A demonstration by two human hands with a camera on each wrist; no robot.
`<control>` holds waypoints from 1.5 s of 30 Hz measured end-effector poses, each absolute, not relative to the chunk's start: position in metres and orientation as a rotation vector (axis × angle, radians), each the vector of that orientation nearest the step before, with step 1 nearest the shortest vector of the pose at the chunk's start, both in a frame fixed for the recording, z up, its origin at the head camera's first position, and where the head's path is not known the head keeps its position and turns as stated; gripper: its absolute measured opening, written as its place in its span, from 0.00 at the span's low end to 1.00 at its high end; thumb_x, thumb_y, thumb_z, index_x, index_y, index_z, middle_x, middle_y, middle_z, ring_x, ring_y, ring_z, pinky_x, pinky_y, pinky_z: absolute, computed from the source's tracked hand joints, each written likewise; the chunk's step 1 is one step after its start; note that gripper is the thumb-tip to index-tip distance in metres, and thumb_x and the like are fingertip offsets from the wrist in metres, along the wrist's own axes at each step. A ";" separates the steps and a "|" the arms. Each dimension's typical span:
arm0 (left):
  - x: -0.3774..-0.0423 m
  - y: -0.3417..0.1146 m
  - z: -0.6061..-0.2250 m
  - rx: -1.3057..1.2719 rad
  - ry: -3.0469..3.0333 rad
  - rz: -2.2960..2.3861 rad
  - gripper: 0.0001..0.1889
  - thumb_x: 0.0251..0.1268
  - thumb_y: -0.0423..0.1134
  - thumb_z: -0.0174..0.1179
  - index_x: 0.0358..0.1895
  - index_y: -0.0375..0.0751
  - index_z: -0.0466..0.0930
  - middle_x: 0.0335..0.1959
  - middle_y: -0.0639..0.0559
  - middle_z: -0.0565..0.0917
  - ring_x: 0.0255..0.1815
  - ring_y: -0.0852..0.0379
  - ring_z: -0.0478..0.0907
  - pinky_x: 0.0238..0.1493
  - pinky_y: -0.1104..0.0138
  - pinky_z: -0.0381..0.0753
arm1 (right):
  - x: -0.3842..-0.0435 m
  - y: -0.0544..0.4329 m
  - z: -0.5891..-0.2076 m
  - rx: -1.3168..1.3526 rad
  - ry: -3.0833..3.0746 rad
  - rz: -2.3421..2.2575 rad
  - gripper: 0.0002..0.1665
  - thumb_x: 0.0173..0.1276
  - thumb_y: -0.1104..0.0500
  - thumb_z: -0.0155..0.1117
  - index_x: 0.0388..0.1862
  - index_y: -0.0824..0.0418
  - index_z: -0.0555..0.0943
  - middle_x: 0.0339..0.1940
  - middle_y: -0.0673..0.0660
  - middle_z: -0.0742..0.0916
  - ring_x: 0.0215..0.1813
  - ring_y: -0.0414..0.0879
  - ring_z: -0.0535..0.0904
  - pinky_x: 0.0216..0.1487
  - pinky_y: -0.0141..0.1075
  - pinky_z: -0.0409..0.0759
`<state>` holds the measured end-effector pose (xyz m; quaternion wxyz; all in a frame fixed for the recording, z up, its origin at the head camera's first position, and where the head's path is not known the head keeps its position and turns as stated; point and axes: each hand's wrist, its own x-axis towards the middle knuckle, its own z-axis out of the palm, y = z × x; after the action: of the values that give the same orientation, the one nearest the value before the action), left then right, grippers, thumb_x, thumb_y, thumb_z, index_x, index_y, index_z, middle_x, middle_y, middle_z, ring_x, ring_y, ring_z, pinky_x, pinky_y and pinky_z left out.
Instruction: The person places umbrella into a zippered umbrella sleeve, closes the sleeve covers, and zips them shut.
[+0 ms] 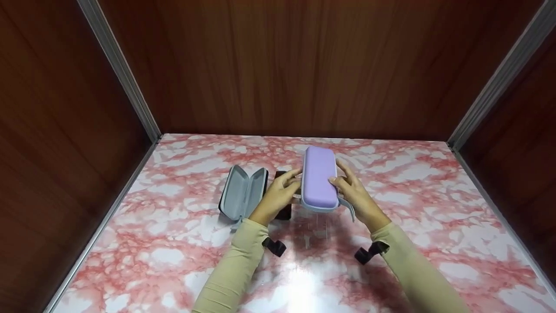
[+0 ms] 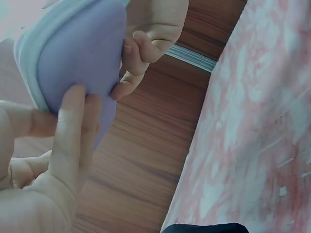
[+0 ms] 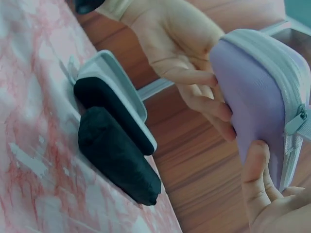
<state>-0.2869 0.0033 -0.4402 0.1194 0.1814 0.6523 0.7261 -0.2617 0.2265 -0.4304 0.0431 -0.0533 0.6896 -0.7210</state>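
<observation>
Holding a purple case (image 1: 320, 178) above the marbled bench (image 1: 412, 195), we are gripping it from both sides, its lid sitting closed and its smooth face turned toward us. Our right hand (image 1: 356, 193) is pinching the right edge, the thumb pressing on the top face and the other fingers reaching round the side and underneath. Our left hand (image 1: 277, 195) is holding the left edge; its fingers are pressing against the underside, two of them lying close together, though we cannot tell where its thumb is resting. A grey strap (image 1: 349, 209) is hanging from the case's near right corner, and a zipper pull (image 3: 294, 125) is showing on the pale rim in the right wrist view. To the left, an open case (image 1: 236, 193) is lying on the bench, showing us its grey lining. Just beside it a black bundle (image 3: 119, 155) is lying, partly hidden behind our left hand in the head view. Black straps (image 1: 274, 247) are showing at both our wrists.
</observation>
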 end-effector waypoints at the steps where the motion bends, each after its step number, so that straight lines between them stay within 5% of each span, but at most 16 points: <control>1: -0.286 0.004 -0.440 0.521 1.908 2.118 0.27 0.78 0.39 0.51 0.75 0.35 0.63 0.56 0.36 0.81 0.46 0.49 0.84 0.43 0.58 0.85 | -0.262 0.227 -0.431 -0.159 2.114 -2.194 0.44 0.74 0.55 0.56 0.83 0.55 0.48 0.55 0.65 0.76 0.47 0.49 0.81 0.49 0.38 0.81; 10: -0.286 0.011 -0.451 0.531 1.946 2.053 0.35 0.69 0.44 0.64 0.75 0.35 0.63 0.57 0.36 0.80 0.49 0.48 0.83 0.45 0.58 0.84 | -0.264 0.234 -0.441 -0.154 2.251 -2.023 0.43 0.76 0.53 0.57 0.81 0.64 0.50 0.59 0.70 0.75 0.48 0.49 0.80 0.49 0.37 0.80; 19: -0.288 0.021 -0.468 0.494 1.928 2.062 0.34 0.70 0.39 0.63 0.74 0.30 0.62 0.58 0.33 0.80 0.54 0.45 0.82 0.52 0.58 0.82 | -0.263 0.242 -0.456 -0.154 2.349 -1.866 0.41 0.77 0.50 0.56 0.79 0.67 0.55 0.60 0.71 0.77 0.47 0.48 0.80 0.50 0.39 0.79; 30: -0.290 0.035 -0.488 0.471 2.005 2.006 0.31 0.71 0.38 0.62 0.73 0.31 0.65 0.60 0.35 0.79 0.53 0.46 0.82 0.50 0.59 0.83 | -0.260 0.246 -0.473 -0.083 2.442 -1.684 0.47 0.73 0.46 0.62 0.80 0.65 0.53 0.63 0.71 0.75 0.61 0.59 0.74 0.59 0.47 0.73; 45: -0.290 0.061 -0.507 0.362 2.221 1.924 0.25 0.71 0.33 0.57 0.68 0.28 0.70 0.56 0.39 0.83 0.53 0.52 0.82 0.54 0.64 0.80 | -0.261 0.254 -0.493 -0.058 2.569 -1.507 0.50 0.71 0.45 0.64 0.78 0.71 0.54 0.60 0.71 0.77 0.58 0.60 0.76 0.56 0.48 0.76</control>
<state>-0.2897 0.0608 -0.5066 0.0902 0.1217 0.7471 0.6472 -0.2606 0.2543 -0.4930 0.0810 -0.0195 0.8595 -0.5043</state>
